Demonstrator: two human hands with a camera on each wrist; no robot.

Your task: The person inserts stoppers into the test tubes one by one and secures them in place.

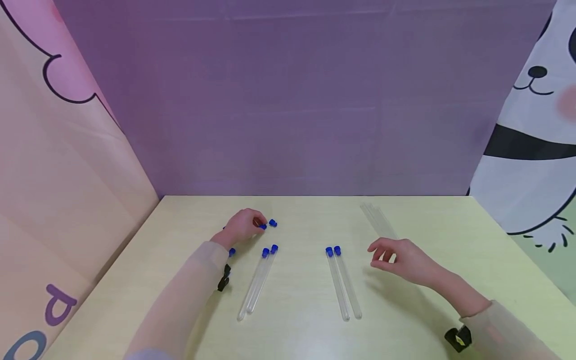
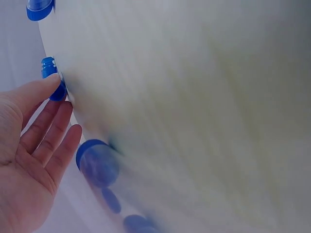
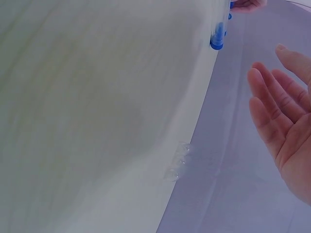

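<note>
My left hand (image 1: 243, 223) is at the back left of the table, pinching a blue cap (image 2: 49, 68) between thumb and fingertips. Another blue cap (image 1: 273, 223) lies just to its right, and one more blue cap (image 1: 231, 252) shows beside the left wrist. Over the right side, my right hand (image 1: 402, 257) hovers with fingers loosely bent and nothing in them. Behind it lie several clear test tubes (image 1: 377, 220) without caps, their near ends partly hidden by the hand. Two blue-capped test tubes (image 1: 253, 286) lie left of centre, and two more capped test tubes (image 1: 337, 285) right of centre.
The pale wooden table (image 1: 297, 320) ends at a purple cloth backdrop (image 1: 288, 110). Printed cloths hang along both sides, the right cloth (image 1: 526, 195) showing a panda. Further blue caps (image 2: 137, 224) appear blurred below the hand in the left wrist view.
</note>
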